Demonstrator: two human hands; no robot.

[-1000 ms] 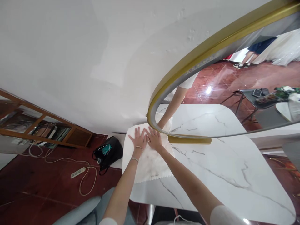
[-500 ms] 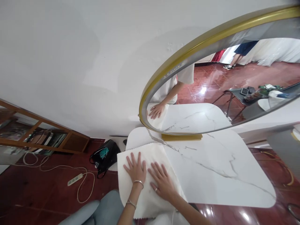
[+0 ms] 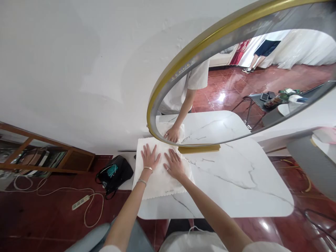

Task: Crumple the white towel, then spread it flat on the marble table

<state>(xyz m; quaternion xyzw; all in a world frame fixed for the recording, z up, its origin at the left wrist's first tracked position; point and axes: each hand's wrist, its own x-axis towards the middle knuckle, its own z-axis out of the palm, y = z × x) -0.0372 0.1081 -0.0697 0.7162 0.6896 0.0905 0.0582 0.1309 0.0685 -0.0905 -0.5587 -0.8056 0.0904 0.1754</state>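
- White, grey-veined desk (image 3: 244,199), carrying a scallop-edged cloth (image 3: 164,182) at its left end.
- Left hand (image 3: 150,157) and right hand (image 3: 174,165) side by side, flat on the cloth, each grip spread, fingers apart.
- Gold-rimmed mirror (image 3: 223,84) beyond them.

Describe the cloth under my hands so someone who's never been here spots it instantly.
Look for the white table below the gold-framed mirror. At its left end, a white cloth lies spread beneath the left hand and the right hand. Its wavy edge sets it apart from the smooth-edged, grey-veined table around it.
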